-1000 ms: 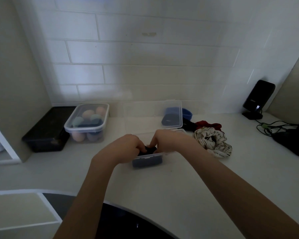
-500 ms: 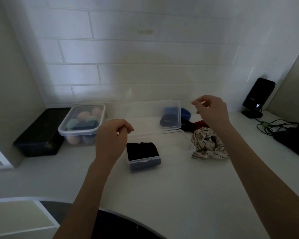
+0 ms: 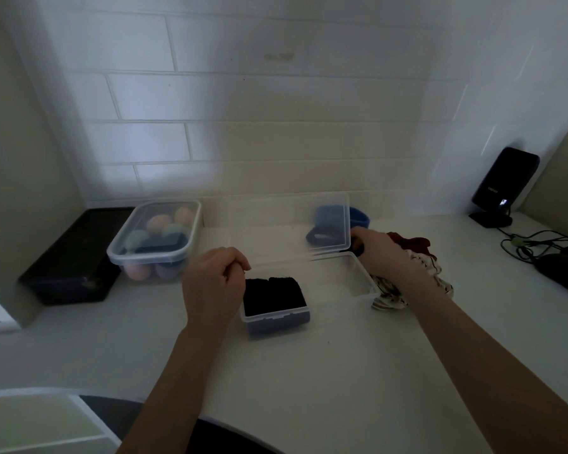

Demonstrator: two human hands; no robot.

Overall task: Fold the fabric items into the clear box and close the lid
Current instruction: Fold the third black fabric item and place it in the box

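Observation:
The clear box (image 3: 351,276) stands open on the white counter, its lid (image 3: 292,224) raised behind it. A folded black fabric (image 3: 273,294) fills the box's left end; the right part is bare. My left hand (image 3: 215,286) hovers curled just left of the box, holding nothing. My right hand (image 3: 376,253) is down behind the box's right corner, its fingers closed on a black fabric item (image 3: 358,245). A striped white fabric (image 3: 417,283) and a red one (image 3: 413,244) lie under and beside my right wrist. A blue fabric band (image 3: 358,217) sits behind the lid.
A lidded clear tub (image 3: 154,237) of coloured sponges and a black tray (image 3: 73,257) sit at the left by the wall. A black device on a stand (image 3: 502,188) and cables (image 3: 538,244) occupy the far right. A dark basin edge (image 3: 112,417) lies near me.
Both hands left the box after pressing the black fabric in. My right hand rose, then dropped to the pile behind the box's right corner. My left hand drew back slightly.

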